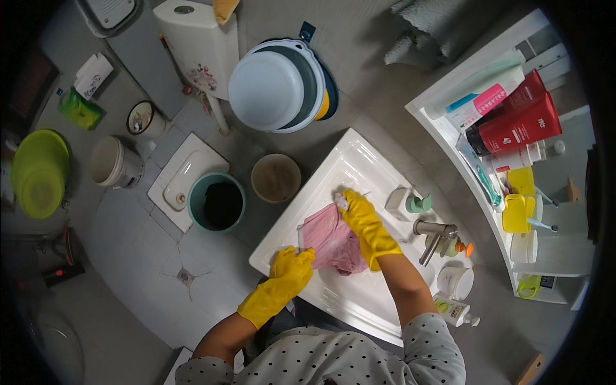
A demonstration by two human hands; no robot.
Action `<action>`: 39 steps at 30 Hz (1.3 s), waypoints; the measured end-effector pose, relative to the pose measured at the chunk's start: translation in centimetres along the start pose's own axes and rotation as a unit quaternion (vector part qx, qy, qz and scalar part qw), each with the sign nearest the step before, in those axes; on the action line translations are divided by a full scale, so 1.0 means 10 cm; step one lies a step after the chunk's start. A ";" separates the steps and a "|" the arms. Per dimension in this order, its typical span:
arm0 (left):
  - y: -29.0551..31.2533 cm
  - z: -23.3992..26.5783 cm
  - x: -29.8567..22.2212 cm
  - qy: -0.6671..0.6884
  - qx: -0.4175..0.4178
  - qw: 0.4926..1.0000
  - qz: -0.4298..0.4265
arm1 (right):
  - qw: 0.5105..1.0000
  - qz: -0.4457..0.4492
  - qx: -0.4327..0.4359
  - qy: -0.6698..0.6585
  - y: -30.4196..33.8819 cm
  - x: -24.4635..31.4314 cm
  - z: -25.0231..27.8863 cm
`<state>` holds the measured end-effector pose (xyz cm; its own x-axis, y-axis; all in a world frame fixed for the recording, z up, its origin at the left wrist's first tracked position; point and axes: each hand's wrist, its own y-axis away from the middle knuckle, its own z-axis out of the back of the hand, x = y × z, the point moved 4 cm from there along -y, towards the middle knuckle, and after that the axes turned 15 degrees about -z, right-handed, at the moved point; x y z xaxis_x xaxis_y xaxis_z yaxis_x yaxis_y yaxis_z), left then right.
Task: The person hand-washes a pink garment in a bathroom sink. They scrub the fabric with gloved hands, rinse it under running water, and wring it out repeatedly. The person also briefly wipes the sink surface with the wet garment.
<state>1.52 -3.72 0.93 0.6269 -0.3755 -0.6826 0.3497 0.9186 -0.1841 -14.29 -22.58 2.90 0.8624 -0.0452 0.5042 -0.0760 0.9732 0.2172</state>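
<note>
A pink cloth (328,234), creased and bunched at its near right end, lies in the white washbasin (370,154). My left hand (292,264), in a yellow rubber glove, grips the cloth's left edge near the basin rim. My right hand (361,219), in a matching glove, is at the cloth's far upper edge. Its fingers are closed around a small whitish thing (342,203), whose kind I cannot make out. The glove hides most of it.
Beside the tap (437,237) stand a white pump bottle (402,204), a white tub (455,282) and another bottle (454,310). Left of the basin are a teal bucket (192,204) and a squat toilet (186,168). A shelf (449,142) with toiletries is at right.
</note>
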 end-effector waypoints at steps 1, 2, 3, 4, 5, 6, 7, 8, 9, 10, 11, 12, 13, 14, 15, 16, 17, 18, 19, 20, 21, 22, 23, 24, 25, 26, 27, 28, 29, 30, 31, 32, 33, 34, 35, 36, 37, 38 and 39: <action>-0.06 0.03 0.05 -0.005 0.020 1.000 -0.017 | 0.999 0.018 0.009 -0.031 0.08 0.09 -0.01; -0.20 0.08 0.07 -0.001 0.041 0.998 -0.039 | 0.997 0.070 -0.025 -0.026 0.23 0.08 -0.07; -0.29 0.08 0.12 0.017 0.049 0.999 -0.007 | 0.991 0.124 -0.051 -0.022 0.40 0.06 -0.24; -0.38 0.08 0.16 0.036 0.054 0.998 0.025 | 0.981 0.177 -0.077 -0.020 0.51 0.04 -0.35; -0.47 0.04 0.20 0.068 0.047 0.992 0.100 | 0.989 0.137 -0.049 0.003 0.47 -0.03 -0.37; -0.50 0.00 0.24 0.099 0.039 0.979 0.175 | 0.995 0.097 -0.021 0.026 0.38 -0.09 -0.38; -0.52 -0.03 0.21 0.037 0.061 0.990 0.122 | 0.997 0.057 0.008 0.049 0.26 -0.16 -0.40; -0.50 -0.09 0.26 -0.030 0.084 0.994 0.067 | 0.997 0.018 0.036 0.067 0.13 -0.18 -0.44; -0.47 -0.15 0.24 -0.094 0.102 0.990 0.014 | 0.994 -0.017 0.067 0.089 0.03 -0.22 -0.43; -0.44 -0.22 0.21 -0.156 0.120 0.980 -0.039 | 0.988 -0.053 0.097 0.112 -0.03 -0.26 -0.42; -0.41 -0.20 0.23 -0.137 0.100 0.985 -0.028 | 0.990 -0.029 0.105 0.085 -0.04 -0.23 -0.40; -0.41 -0.14 0.25 -0.118 0.076 0.990 -0.021 | 0.992 -0.003 0.106 0.061 -0.07 -0.18 -0.30; -0.41 -0.08 0.27 -0.100 0.053 0.994 -0.014 | 0.993 0.020 0.111 0.032 -0.05 -0.10 -0.26; -0.44 -0.04 0.25 -0.077 0.025 0.997 -0.004 | 0.993 0.066 0.100 0.025 0.07 -0.04 -0.33; -0.44 -0.02 0.21 -0.054 -0.001 0.999 0.008 | 0.992 0.088 0.080 0.047 0.22 -0.02 -0.46; -0.44 0.01 0.18 -0.030 -0.025 0.999 0.021 | 0.991 0.095 0.065 0.072 0.30 -0.06 -0.53; -0.42 0.07 0.16 -0.013 -0.017 1.000 0.007 | 0.992 0.080 0.055 0.085 0.25 -0.12 -0.56; -0.47 0.11 0.12 0.005 -0.013 1.000 -0.010 | 0.994 0.046 0.039 0.087 0.15 -0.21 -0.45; -0.51 0.13 0.07 0.023 -0.008 0.999 -0.027 | 0.997 -0.008 0.012 0.076 0.05 -0.34 -0.32; -0.48 0.19 0.07 0.026 -0.044 0.999 -0.009 | 0.998 -0.053 -0.008 0.027 0.03 -0.44 -0.20; -0.53 0.25 0.09 0.028 -0.086 0.996 0.002 | 0.993 -0.097 -0.027 -0.063 0.13 -0.54 -0.07; -0.58 0.29 0.11 0.032 -0.126 0.991 0.012 | 0.975 -0.104 0.043 -0.191 0.26 -0.62 0.00; -0.71 0.41 -0.01 0.011 -0.155 0.988 -0.021 | 0.936 -0.111 0.115 -0.314 0.51 -0.60 0.17; -0.94 0.58 -0.21 -0.003 -0.180 0.982 -0.056 | 0.877 -0.117 0.179 -0.430 0.78 -0.58 0.34; -1.04 0.58 -0.30 0.033 -0.145 0.986 -0.069 | 0.907 -0.068 0.150 -0.388 1.01 -0.56 0.55; -1.13 0.59 -0.39 0.066 -0.110 0.989 -0.077 | 0.931 -0.015 0.121 -0.343 1.18 -0.51 0.76; -1.21 0.51 -0.36 0.144 -0.011 0.987 -0.066 | 0.951 0.042 0.086 -0.293 1.31 -0.45 0.97; -1.27 0.40 -0.32 0.216 0.092 0.970 -0.055 | 0.938 0.007 0.062 -0.340 1.44 -0.46 1.15; -1.29 0.30 -0.30 0.220 0.125 0.965 -0.074 | 0.921 -0.026 0.036 -0.387 1.58 -0.47 1.32; -1.33 0.26 -0.36 0.278 0.174 0.942 -0.074 | 0.898 -0.066 0.007 -0.435 1.76 -0.51 1.48; -1.38 0.21 -0.44 0.332 0.224 0.914 -0.071 | 0.863 -0.094 0.005 -0.497 1.87 -0.54 1.65; -1.43 0.18 -0.53 0.380 0.272 0.882 -0.066 | 0.841 -0.130 -0.038 -0.525 1.98 -0.59 1.79; -1.49 0.28 -0.78 0.368 0.225 0.890 -0.147 | 0.812 -0.169 -0.083 -0.552 2.11 -0.70 1.89; -1.56 0.33 -1.03 0.442 0.206 0.863 -0.127 | 0.780 -0.206 -0.127 -0.578 2.24 -0.79 2.00; -1.63 0.50 -1.32 0.508 0.182 0.836 -0.100 | 0.770 -0.226 -0.138 -0.580 2.29 -0.78 2.10; -1.67 0.53 -1.53 0.574 0.162 0.800 -0.068 | 0.772 -0.212 -0.122 -0.587 2.34 -0.87 2.14; -1.68 0.44 -1.62 0.583 0.170 0.793 -0.048 | 0.774 -0.196 -0.104 -0.593 2.38 -1.00 2.14; -1.66 0.34 -1.65 0.577 0.166 0.799 -0.031 | 0.776 -0.177 -0.077 -0.600 2.39 -0.99 2.17; -1.66 0.23 -1.68 0.570 0.160 0.806 -0.015 | 0.806 -0.168 -0.024 -0.567 2.48 -0.95 2.21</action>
<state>-13.24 -12.92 17.09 -0.3680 0.1277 -0.9210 0.6284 0.7642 -0.1452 -35.40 -3.01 21.98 -0.1830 -0.4595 0.8691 0.1092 0.8691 0.4824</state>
